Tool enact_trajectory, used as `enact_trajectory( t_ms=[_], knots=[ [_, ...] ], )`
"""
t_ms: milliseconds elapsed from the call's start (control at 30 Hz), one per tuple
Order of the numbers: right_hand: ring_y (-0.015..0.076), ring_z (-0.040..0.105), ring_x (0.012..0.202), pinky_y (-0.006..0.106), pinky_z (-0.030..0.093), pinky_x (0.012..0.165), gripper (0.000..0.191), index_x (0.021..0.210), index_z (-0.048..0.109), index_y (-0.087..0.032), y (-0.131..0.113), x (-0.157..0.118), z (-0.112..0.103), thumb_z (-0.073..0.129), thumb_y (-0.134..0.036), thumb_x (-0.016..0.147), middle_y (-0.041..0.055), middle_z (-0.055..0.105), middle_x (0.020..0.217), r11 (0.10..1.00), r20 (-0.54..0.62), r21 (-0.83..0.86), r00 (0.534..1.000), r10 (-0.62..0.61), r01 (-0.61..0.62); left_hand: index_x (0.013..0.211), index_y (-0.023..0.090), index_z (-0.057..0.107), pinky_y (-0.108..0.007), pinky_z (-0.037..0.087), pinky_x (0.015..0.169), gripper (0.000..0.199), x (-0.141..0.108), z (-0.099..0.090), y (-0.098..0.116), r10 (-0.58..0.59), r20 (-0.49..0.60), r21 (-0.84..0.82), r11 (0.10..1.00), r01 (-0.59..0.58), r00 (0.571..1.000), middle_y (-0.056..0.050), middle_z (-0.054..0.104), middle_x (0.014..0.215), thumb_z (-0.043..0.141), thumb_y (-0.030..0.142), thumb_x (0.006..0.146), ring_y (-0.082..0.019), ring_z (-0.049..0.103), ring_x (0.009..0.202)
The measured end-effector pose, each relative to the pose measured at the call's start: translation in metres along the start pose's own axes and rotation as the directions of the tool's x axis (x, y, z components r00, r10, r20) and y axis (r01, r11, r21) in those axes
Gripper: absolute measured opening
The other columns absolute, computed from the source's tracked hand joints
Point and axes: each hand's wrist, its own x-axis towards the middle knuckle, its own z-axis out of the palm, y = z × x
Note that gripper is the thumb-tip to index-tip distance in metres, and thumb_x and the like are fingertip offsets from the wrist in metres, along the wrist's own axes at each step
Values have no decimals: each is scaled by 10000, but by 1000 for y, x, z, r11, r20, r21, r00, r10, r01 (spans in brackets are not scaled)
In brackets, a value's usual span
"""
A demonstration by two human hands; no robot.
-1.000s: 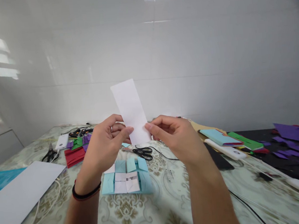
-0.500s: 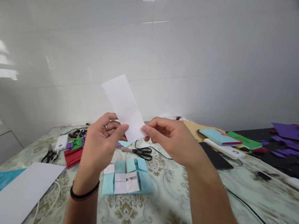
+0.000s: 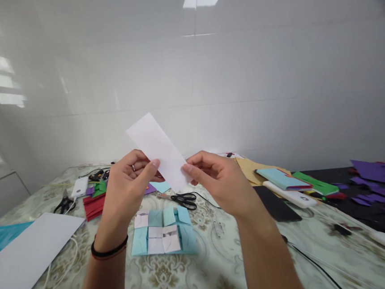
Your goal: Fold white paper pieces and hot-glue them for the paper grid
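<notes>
A white strip of paper (image 3: 161, 147) is held up in the air, tilted with its top towards the left. My left hand (image 3: 131, 181) pinches its left edge between thumb and fingers. My right hand (image 3: 217, 176) grips the lower right edge the same way. Below the hands, folded light-blue and white paper pieces (image 3: 163, 231) lie joined in a flat block on the table. Black-handled scissors (image 3: 185, 201) rest just behind that block, their blades pointing left.
White sheets (image 3: 30, 257) lie at the left over a blue sheet (image 3: 5, 237). Behind them are red folded papers (image 3: 94, 207) and pliers (image 3: 64, 204). To the right sit a power strip (image 3: 291, 193), a black tablet-like slab (image 3: 278, 204), coloured paper stacks (image 3: 283, 178) and purple scraps (image 3: 381, 191). Cables cross the patterned tablecloth.
The white strip has tipped further left and its top has come lower. Both hands keep their pinch on it, and the view has shifted slightly upward.
</notes>
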Motion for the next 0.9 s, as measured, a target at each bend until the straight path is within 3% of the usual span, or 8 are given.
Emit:
enact_trajectory(
  t_ms=[200, 333, 500, 667, 900],
  knots=[
    [149, 649, 736, 291, 496, 691, 181, 844, 727, -214, 1, -1, -2, 724, -374, 928, 9, 735, 809, 1000, 31, -8, 999, 10, -10, 938, 169, 777, -274, 658, 660, 197, 1, -2, -1, 52, -85, -9, 999, -53, 995, -44, 809, 829, 816, 345, 858, -205, 786, 739],
    [172, 688, 815, 304, 516, 735, 143, 903, 742, -225, 0, 0, 1, 764, -366, 886, 18, 758, 868, 999, -47, 39, 999, -21, 23, 860, 163, 789, -274, 649, 641, 176, -1, -3, -1, 26, -34, 29, 999, -25, 999, -46, 805, 783, 835, 331, 838, -197, 772, 699],
    [157, 658, 717, 286, 511, 657, 187, 782, 723, -217, -1, 0, -2, 789, -375, 856, 13, 741, 782, 990, -38, 135, 999, -20, 25, 844, 162, 797, -278, 642, 646, 173, -3, 1, 1, -25, 85, 54, 998, 20, 996, -53, 804, 757, 827, 332, 845, -196, 763, 693],
    [153, 654, 708, 275, 499, 628, 194, 808, 714, -211, -1, 0, -4, 775, -384, 874, 17, 740, 797, 996, 33, 92, 999, 11, -14, 817, 177, 810, -293, 637, 595, 162, -4, 3, 3, 9, 39, 89, 996, -12, 999, -45, 807, 748, 817, 336, 848, -207, 758, 658],
    [163, 678, 772, 291, 514, 703, 171, 829, 733, -220, 2, 1, -3, 777, -376, 880, 19, 754, 839, 996, 26, 80, 999, -32, 29, 828, 187, 803, -216, 515, 537, 160, -6, 3, 6, 50, 43, 137, 989, -55, 998, -15, 753, 726, 834, 343, 844, -141, 665, 626]
  ],
)
